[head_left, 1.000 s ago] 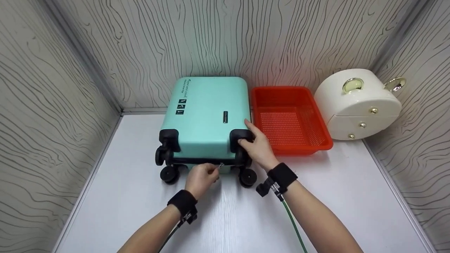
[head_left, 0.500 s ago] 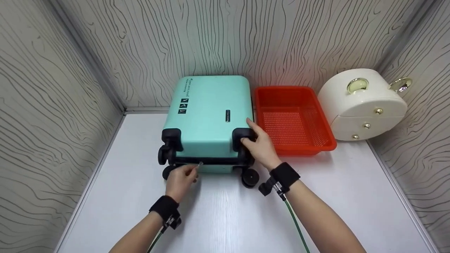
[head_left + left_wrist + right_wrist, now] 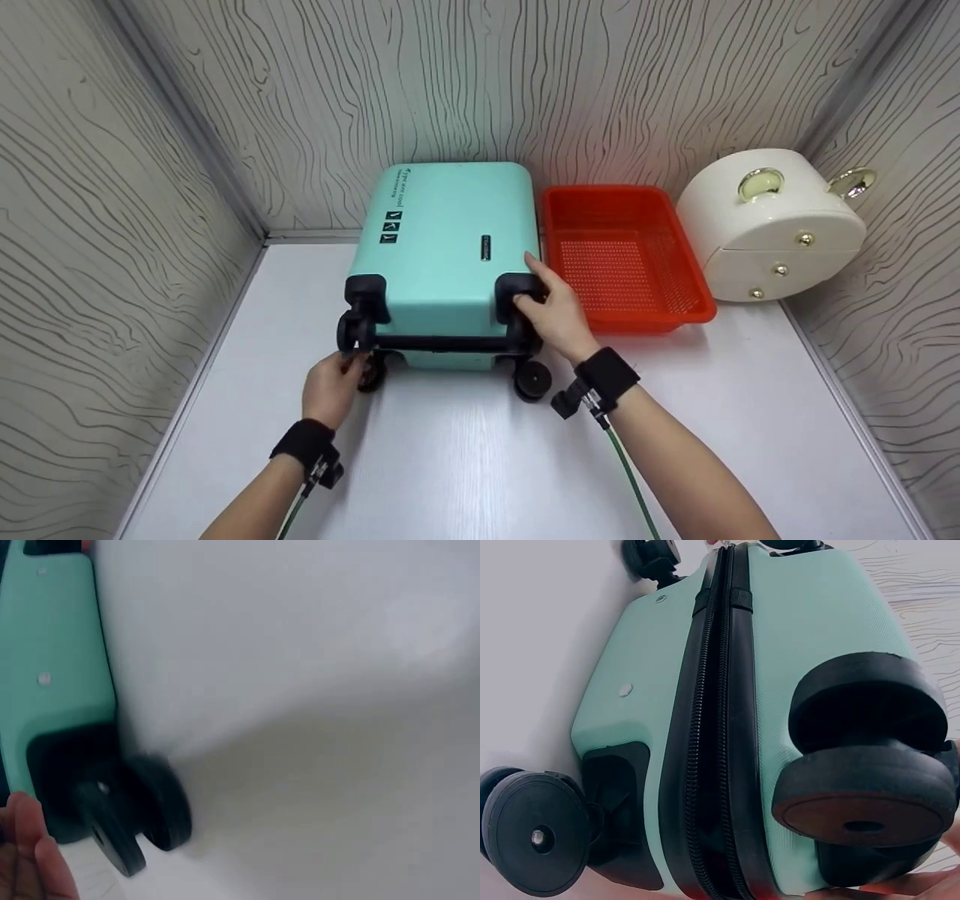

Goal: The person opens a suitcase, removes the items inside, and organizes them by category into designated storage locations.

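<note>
A mint-green suitcase lies flat, its wheeled end toward me. At its near left corner, by the black wheels, is my left hand, thumb and fingers pinched together at the zipper. The pull itself is mostly hidden behind the wheel in the head view. In the right wrist view the black zipper runs along the end with its two rows of teeth parted, up to the fingertips at the top edge. My right hand grips the suitcase's near right corner, its thumb on the black corner guard.
A red perforated basket stands against the suitcase's right side. Beyond it sits a white rounded case with gold knobs. Patterned walls enclose the white table at the back and both sides.
My left hand has slid leftward along the suitcase's near end, from right of its middle to the left corner, with the zipper pull. The right hand keeps its grip on the corner.
</note>
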Motion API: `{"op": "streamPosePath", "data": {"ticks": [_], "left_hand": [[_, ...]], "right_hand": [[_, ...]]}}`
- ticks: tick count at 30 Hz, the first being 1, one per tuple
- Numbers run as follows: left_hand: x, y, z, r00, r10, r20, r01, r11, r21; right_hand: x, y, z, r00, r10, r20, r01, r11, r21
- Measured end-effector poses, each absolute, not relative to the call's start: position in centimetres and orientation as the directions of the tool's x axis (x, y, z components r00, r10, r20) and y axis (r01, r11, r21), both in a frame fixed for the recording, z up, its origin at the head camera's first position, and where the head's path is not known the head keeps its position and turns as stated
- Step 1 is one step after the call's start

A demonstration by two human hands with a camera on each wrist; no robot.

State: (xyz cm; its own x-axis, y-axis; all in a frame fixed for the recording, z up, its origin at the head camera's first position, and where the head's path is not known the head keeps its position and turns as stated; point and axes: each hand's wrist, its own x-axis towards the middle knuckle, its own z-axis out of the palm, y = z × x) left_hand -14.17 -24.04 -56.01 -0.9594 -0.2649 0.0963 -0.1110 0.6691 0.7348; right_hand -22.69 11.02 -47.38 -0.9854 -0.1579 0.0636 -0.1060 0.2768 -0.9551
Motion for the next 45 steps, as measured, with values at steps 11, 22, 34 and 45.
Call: {"op": "streamPosePath", "data": {"ticks": [11, 22, 34, 45], "left_hand": [[-15.4, -27.0, -55.9, -0.956, -0.265, 0.127, -0.111, 0.727, 0.678], [-18.9, -29.0, -54.7, -0.962, -0.271, 0.036, -0.176, 0.712, 0.680], [-20.5, -29.9, -54.6, -0.973, -0.232, 0.000, -0.169, 0.708, 0.686], [-21.0, -29.1, -53.3, -0.979, -0.190, -0.079, -0.184, 0.635, 0.750]], "right_hand": [[-22.6, 11.1, -47.7, -0.985, -0.157, 0.073, -0.114, 0.273, -0.955], [-22.4, 10.9, -47.9, -0.987, -0.150, 0.064, -0.107, 0.302, -0.947], [-22.1, 10.9, -48.0, -0.986, -0.148, 0.072, -0.118, 0.333, -0.936], [-21.9, 11.8, -48.3, -0.987, -0.131, 0.094, -0.130, 0.308, -0.943]]}}
